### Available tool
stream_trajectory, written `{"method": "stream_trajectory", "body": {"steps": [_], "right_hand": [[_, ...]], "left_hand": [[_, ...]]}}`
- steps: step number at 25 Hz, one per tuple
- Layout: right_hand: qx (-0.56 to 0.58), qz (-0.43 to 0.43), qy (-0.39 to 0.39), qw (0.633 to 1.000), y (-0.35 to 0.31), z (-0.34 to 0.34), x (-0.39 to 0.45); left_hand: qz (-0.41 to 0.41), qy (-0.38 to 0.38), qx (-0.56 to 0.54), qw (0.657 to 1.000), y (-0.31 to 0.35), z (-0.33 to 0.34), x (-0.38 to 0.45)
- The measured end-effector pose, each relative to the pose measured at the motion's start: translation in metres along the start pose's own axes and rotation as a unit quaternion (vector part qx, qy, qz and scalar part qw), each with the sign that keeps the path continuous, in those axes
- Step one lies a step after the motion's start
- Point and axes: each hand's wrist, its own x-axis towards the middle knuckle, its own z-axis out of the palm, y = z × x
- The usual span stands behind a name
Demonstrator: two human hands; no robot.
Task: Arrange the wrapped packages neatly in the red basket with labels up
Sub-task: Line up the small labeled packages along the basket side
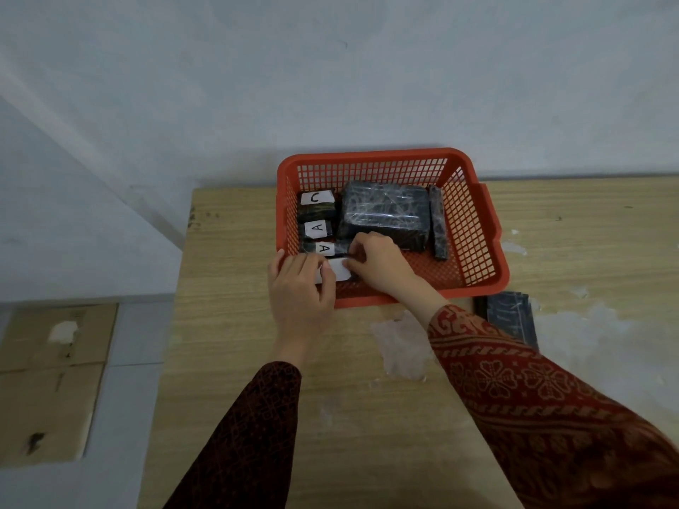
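Desk [235, 343]: pale wood-grain laminate, scuffed white in patches. Red basket [474, 229]: rigid plastic lattice, rectangular, at the far edge. Large package [385, 211]: dark, glossy, crinkled film, no label showing. Slim package [439, 225]: stands on edge beside it. Spare package [510, 314]: on the desk, outside. Small packages, left column: C label [316, 197], two A labels [318, 229]. Front package [336, 270]: white label up, pinched between left hand [299, 288] and right hand [378, 262], both closed on it. Advice: press it flat, squared against the column.
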Motion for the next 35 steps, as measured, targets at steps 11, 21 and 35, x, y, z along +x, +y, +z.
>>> {"method": "stream_trajectory", "body": {"steps": [11, 21, 35], "right_hand": [[-0.102, 0.193, 0.064, 0.974, 0.083, -0.05, -0.008], [0.057, 0.123, 0.27, 0.953, 0.08, -0.072, -0.046], [-0.017, 0.011, -0.229, 0.973, 0.053, -0.045, -0.014]], "left_hand": [[0.013, -0.002, 0.036, 0.999, -0.001, 0.001, -0.002], [-0.009, 0.019, 0.03, 0.999, -0.003, 0.004, -0.002], [-0.229, 0.036, -0.153, 0.961, 0.0, 0.002, -0.001]]}}
